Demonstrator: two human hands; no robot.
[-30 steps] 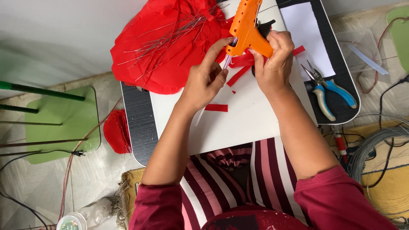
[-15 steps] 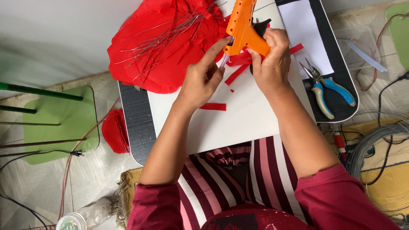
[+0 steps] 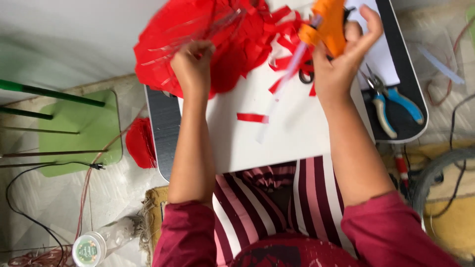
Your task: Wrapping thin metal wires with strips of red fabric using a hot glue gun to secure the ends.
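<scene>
— What are the fingers doing?
— The right hand (image 3: 341,64) is wrapped around an orange glue gun (image 3: 327,22), thumb raised. The left hand (image 3: 192,63) curls, fingertips down on the red paper pile (image 3: 222,44); whether it pinches anything, I cannot tell.
— And around them?
— White board (image 3: 292,133) with a red strip (image 3: 251,117); blue-handled pliers (image 3: 391,101) to the right.
</scene>
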